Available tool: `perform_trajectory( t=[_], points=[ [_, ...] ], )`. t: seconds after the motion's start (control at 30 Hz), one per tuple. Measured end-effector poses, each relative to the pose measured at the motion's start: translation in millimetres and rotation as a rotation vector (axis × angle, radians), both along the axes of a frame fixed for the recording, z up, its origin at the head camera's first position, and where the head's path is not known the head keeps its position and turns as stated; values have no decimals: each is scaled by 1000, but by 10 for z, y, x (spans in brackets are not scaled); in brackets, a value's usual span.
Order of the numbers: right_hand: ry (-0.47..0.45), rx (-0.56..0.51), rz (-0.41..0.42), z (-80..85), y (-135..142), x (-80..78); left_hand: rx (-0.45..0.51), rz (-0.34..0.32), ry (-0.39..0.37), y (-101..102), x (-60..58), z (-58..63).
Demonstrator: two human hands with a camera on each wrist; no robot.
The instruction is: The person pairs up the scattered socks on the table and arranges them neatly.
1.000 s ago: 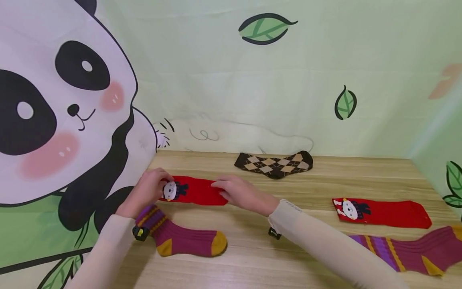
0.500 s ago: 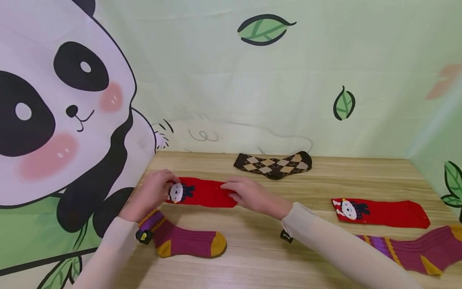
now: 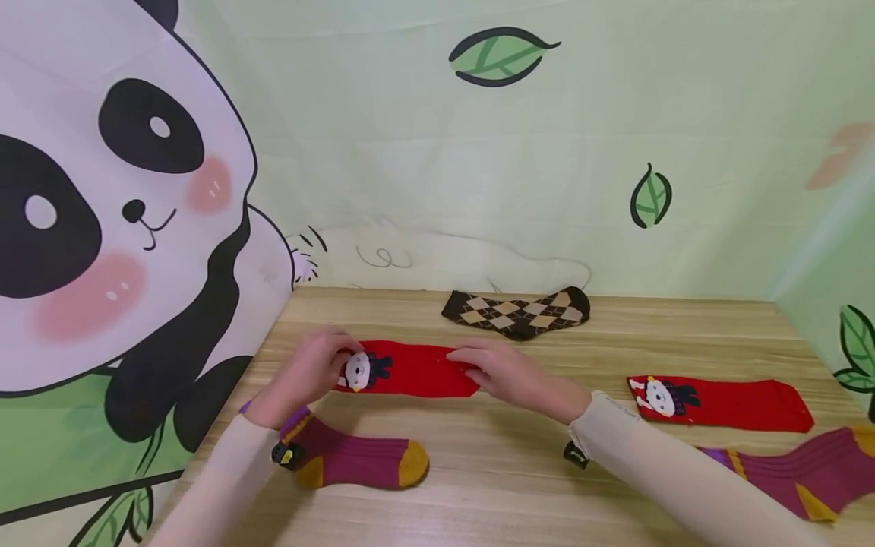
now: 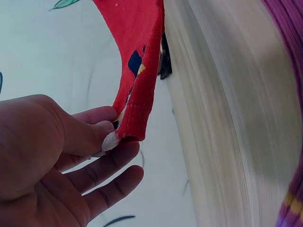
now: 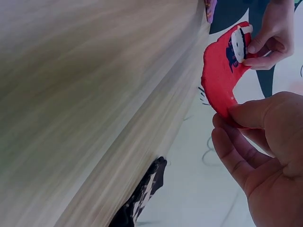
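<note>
A red sock (image 3: 424, 370) with a white bear face hangs between both hands above the table. At its cuff, by the bear print, my left hand (image 3: 314, 372) pinches it between thumb and fingers. My right hand (image 3: 516, 374) pinches the toe end. The left wrist view shows the red sock (image 4: 137, 61) edge-on, its cuff between the left thumb and fingers. In the right wrist view the red sock (image 5: 218, 80) sags in a curve between the two hands.
A matching red sock (image 3: 738, 404) lies at the right, a purple-and-mustard sock (image 3: 807, 471) below it. Another purple-and-mustard sock (image 3: 362, 458) lies front left, partly behind the left wrist. A brown argyle sock (image 3: 518, 314) lies near the printed back wall (image 3: 410, 190).
Both hands have moved to the right and slightly toward the front, carrying the red sock with them. The other socks stay where they were.
</note>
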State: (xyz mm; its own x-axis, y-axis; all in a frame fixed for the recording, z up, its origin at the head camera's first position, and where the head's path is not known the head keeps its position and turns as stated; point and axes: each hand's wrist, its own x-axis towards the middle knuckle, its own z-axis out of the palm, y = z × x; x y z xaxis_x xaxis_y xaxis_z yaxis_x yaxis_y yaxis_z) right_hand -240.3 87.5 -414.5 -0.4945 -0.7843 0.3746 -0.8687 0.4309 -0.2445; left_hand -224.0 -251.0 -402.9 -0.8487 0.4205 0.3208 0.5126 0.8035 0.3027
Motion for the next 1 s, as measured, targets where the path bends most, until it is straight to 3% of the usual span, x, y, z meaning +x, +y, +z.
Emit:
perform_trajectory(
  t=[0.33,0.7,1.0],
  points=[
    [6,-19,-37,-11,309,70,14,-27,-32,255,48,-23],
    [21,-60,-75,-78,664,163,3,-106,-11,564,77,-50],
    [-9,-37,-139,-103,914,220,-6,-136,-73,785,98,-45]
  ],
)
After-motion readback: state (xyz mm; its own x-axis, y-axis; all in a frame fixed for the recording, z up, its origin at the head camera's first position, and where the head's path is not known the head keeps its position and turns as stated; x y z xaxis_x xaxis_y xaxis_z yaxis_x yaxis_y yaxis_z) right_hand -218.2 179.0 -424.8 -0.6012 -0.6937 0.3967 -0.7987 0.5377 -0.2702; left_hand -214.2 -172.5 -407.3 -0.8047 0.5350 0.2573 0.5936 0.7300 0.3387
